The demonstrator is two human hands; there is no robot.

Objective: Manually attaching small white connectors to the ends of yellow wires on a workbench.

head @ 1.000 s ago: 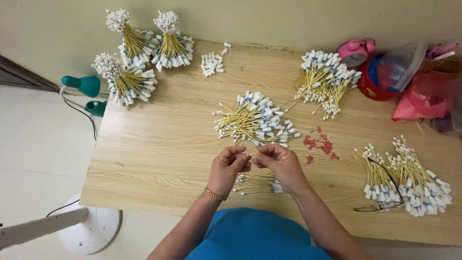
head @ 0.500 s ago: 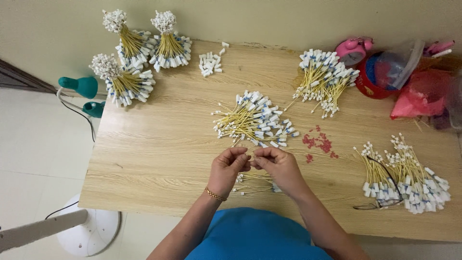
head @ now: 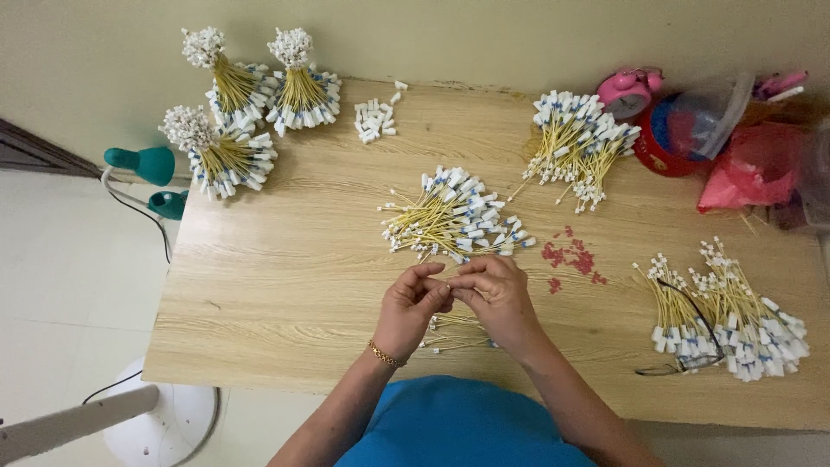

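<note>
My left hand (head: 411, 304) and my right hand (head: 497, 298) meet fingertip to fingertip over the near middle of the wooden table (head: 285, 285), pinching a thin yellow wire piece between them. A small row of finished yellow wires (head: 454, 333) lies on the table just under my hands. Right behind my hands sits a loose pile of yellow wires with white and blue ends (head: 454, 216). A gold bracelet circles my left wrist.
Three tied wire bundles (head: 251, 104) stand at the back left, small white connectors (head: 373, 117) beside them. More wire piles lie at the back right (head: 579, 143) and near right (head: 731, 316). Red bits (head: 571, 257), a pink clock (head: 629, 89), and red bags (head: 743, 169) are on the right.
My hands have stayed in the same spot, with only small finger movements on the wire piece. Nothing else on the table has moved.
</note>
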